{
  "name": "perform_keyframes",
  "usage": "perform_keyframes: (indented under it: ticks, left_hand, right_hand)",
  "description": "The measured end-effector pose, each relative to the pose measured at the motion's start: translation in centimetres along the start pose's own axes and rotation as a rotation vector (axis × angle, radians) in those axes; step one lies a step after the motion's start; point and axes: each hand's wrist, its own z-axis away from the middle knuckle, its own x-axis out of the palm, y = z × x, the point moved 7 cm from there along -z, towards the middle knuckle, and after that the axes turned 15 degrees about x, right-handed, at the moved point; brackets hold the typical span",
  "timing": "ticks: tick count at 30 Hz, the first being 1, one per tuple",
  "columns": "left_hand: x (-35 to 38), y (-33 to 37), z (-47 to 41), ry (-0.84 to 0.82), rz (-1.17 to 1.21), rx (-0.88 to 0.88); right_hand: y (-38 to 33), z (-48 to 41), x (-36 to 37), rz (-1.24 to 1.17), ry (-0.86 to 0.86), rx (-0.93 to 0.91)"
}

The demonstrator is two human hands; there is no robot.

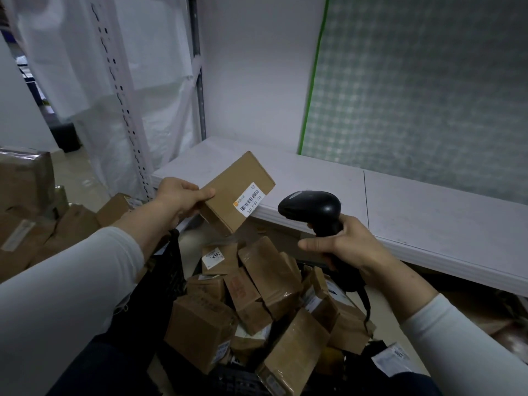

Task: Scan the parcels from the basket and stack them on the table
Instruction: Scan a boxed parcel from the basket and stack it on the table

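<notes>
My left hand [180, 200] grips a flat brown cardboard parcel [233, 190] by its left end, holding it tilted above the basket. A white barcode label on the parcel faces the scanner. My right hand [340, 242] grips the handle of a black barcode scanner [310, 207], whose head points left at the label from close by. Below both hands, a black plastic basket [168, 270] holds several brown parcels [268, 278] piled loosely. The white table [428, 207] runs behind the hands, from centre to right.
More brown boxes [25, 195] are heaped on the floor at the left. A white slotted shelf post [125, 110] and plastic sheeting stand behind the table's left end. A green-checked panel [428, 81] leans against the wall over the table.
</notes>
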Motion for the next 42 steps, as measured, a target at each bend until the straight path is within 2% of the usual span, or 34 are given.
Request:
perform_keyframes:
  ticks: [4, 7, 13, 25, 29, 30, 31, 33, 34, 36, 38, 39, 40, 42]
  left_hand:
    - [-1.1, -3.2, -1.2, 0.085, 0.173, -0.192]
    - [-1.5, -5.4, -2.7, 0.157, 0.272, -0.291]
    - [-1.0, -8.7, -7.7, 0.245, 0.312, -0.408]
    - [-0.6, -11.5, -17.1, 0.323, 0.193, -0.409]
    - [-1.0, -11.6, -19.2, 0.369, 0.118, -0.254]
    - [-1.2, -11.7, -19.6, 0.346, -0.018, -0.188]
    - [-1.3, -11.4, -19.8, 0.293, -0.252, -0.103]
    - [-0.6, -10.5, -19.7, 0.201, -0.725, 0.203]
    - [0.3, -10.0, -19.3, 0.176, -0.879, 0.38]
    - [2.3, -9.5, -18.1, 0.071, -0.992, 0.571]
    - [3.9, -9.9, -17.7, -0.085, -0.993, 0.629]
    - [4.6, -10.4, -18.0, -0.194, -1.034, 0.584]
    - [5.2, -10.3, -18.6, -0.22, -1.118, 0.662]
    - [5.7, -9.6, -20.0, -0.28, -1.096, 0.639]
  right_hand:
    - [-0.7, -3.0, -0.3, -0.178, -0.048, 0.063]
    - [-1.9, -5.6, 0.2, -0.223, -0.094, 0.087]
    - [-4.5, -11.9, 2.7, -0.267, -0.193, 0.125]
    - [-7.4, -21.3, 7.6, -0.338, -0.307, 0.143]
    - [-7.5, -22.6, 8.5, -0.34, -0.333, 0.145]
    - [-7.6, -22.8, 8.6, -0.34, -0.337, 0.146]
    - [-7.6, -23.0, 8.7, -0.341, -0.341, 0.147]
    - [-7.6, -23.2, 8.6, -0.337, -0.348, 0.148]
    - [-7.6, -23.4, 8.6, -0.331, -0.349, 0.146]
    - [-7.7, -23.8, 8.5, -0.326, -0.349, 0.14]
    - [-7.9, -24.2, 8.4, -0.333, -0.347, 0.135]
    - [-7.9, -24.4, 8.4, -0.337, -0.347, 0.135]
    - [-8.0, -24.7, 8.4, -0.339, -0.347, 0.135]
    - [-8.2, -25.2, 8.5, -0.339, -0.348, 0.137]
